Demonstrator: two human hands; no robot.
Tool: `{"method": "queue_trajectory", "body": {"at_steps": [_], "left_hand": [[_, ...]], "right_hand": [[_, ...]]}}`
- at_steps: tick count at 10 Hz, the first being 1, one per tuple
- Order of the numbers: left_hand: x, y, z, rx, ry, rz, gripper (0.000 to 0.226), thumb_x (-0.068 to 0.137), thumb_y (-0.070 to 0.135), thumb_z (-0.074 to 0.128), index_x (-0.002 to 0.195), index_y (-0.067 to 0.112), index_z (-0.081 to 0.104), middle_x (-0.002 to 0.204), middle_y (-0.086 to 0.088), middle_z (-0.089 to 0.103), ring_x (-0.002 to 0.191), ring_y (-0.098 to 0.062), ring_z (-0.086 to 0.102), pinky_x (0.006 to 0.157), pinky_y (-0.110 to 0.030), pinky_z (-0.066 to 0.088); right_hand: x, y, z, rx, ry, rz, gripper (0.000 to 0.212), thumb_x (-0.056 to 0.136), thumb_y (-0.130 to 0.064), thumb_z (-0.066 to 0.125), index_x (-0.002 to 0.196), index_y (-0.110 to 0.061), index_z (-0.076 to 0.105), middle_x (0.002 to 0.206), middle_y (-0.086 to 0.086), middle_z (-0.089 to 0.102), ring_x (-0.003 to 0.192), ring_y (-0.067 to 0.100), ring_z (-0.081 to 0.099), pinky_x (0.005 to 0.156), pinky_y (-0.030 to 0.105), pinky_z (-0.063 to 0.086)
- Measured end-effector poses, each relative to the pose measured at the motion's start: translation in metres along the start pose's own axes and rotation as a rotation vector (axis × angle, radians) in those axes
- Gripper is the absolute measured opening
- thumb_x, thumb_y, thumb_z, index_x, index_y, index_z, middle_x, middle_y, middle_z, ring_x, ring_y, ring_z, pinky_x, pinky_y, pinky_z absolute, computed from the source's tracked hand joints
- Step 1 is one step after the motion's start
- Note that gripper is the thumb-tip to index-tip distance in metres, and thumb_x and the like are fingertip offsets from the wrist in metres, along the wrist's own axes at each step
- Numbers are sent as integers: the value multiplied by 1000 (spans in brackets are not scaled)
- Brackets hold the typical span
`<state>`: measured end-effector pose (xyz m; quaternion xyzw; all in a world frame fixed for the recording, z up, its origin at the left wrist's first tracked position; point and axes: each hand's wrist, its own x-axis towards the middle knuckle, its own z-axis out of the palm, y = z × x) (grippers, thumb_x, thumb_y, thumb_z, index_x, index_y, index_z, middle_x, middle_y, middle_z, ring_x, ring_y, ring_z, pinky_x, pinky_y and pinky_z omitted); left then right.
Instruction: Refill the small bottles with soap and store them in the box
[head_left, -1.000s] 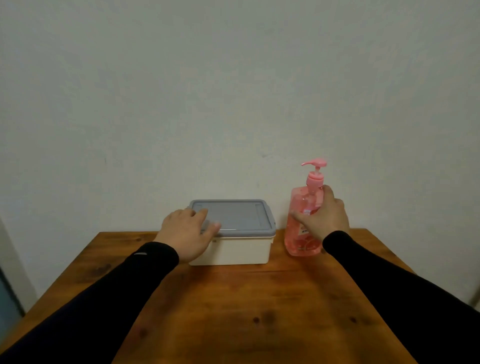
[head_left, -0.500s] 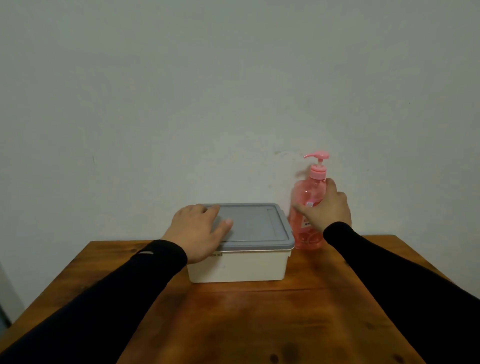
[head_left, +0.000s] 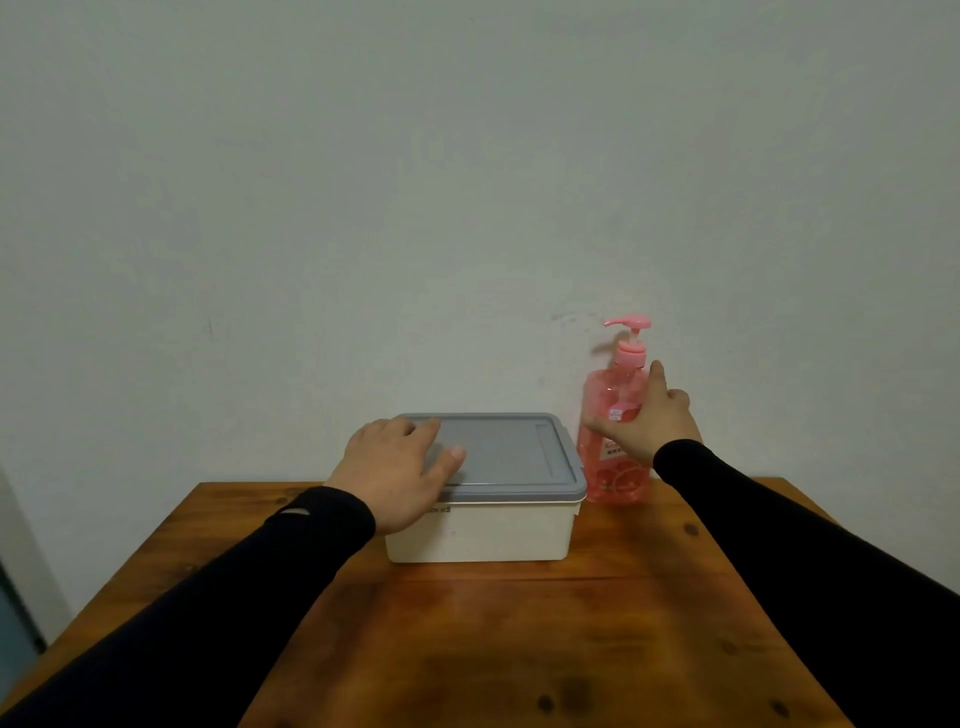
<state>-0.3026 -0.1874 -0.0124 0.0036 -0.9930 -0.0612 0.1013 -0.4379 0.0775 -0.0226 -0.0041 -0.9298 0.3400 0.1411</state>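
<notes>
- Plain pale wall (head_left: 467, 182) behind everything, and a reddish wooden table (head_left: 519, 649) with dark knots pushed up against it.
- Sitting on the table toward the back is a cream box (head_left: 483, 535) with a grey lid (head_left: 511, 457), and the lid is on and closed. Can't see any small bottles, so no idea whether they're inside.
- Left hand (head_left: 395, 473) is lying palm down on the left end of the lid, fingers spread loose and flat, thumb out on top of the lid. It's resting there, not really gripping anything.
- Just right of the box, close to its corner, is a pink soap pump bottle (head_left: 615, 431) standing upright by the wall, nozzle pointing left.
- Right hand (head_left: 649, 421) is up against the front right side of that bottle with fingers open wide, thumb across the label. Touching it for sure, but not wrapped tight around it.
- Both arms are in black sleeves (head_left: 779, 545).
</notes>
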Motion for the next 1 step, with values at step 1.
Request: {"method": "queue_trajectory", "body": {"at_steps": [1], "left_hand": [[-10, 1, -5, -4, -5, -14, 65, 97, 58, 19, 149, 20, 26, 151, -6, 35, 138, -23, 31, 114, -37, 23]], "right_hand": [[-15, -3, -14, -35, 23, -14, 108, 70, -64, 69, 151, -22, 10, 146, 18, 29, 124, 35, 48, 97, 42, 44]]}}
